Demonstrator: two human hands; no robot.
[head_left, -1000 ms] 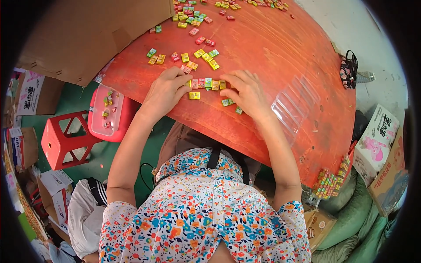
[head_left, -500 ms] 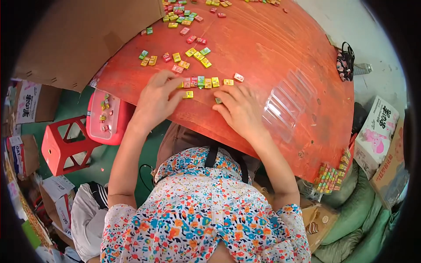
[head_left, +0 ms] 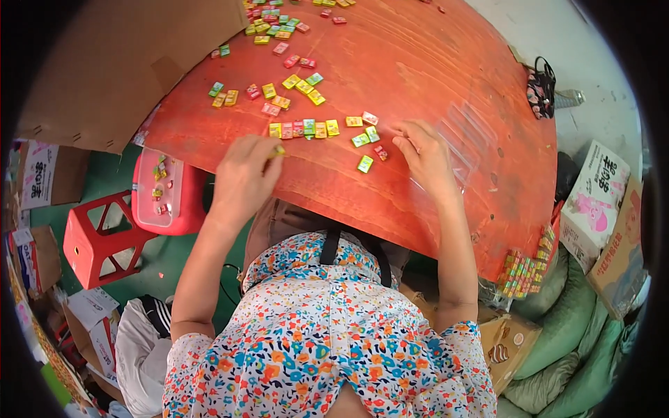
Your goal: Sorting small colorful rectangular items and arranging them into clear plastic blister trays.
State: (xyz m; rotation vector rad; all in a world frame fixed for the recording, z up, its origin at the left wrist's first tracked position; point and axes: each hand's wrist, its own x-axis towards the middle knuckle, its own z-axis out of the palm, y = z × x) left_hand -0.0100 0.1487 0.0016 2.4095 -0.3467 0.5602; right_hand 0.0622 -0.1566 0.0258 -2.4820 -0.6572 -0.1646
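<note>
Small candy-sized boxes in yellow, pink, red and green lie on the red table [head_left: 348, 202]. Several stand side by side in a short row [head_left: 309, 128] in front of me. My left hand [head_left: 245, 171] is just below the row's left end, its fingers closed on a small yellow box [head_left: 279, 150]. My right hand [head_left: 426, 159] hovers right of the row, thumb and forefinger apart, beside a clear plastic tray [head_left: 474, 139] with long grooves. Between the hands are loose boxes: a green one [head_left: 360, 140], a red one [head_left: 380, 152] and a yellow-green one [head_left: 365, 164].
More boxes [head_left: 282, 31] are scattered toward the far left, beside a big cardboard carton [head_left: 125, 63]. A stacked block of boxes [head_left: 523, 272] sits at the right table edge. Left of the table are a red stool [head_left: 90, 240] and a pink-rimmed tub [head_left: 148, 202] holding some boxes.
My left hand has picked up the yellow box that lay below the row. My right hand has moved right, uncovering several loose boxes. The view has shifted slightly.
</note>
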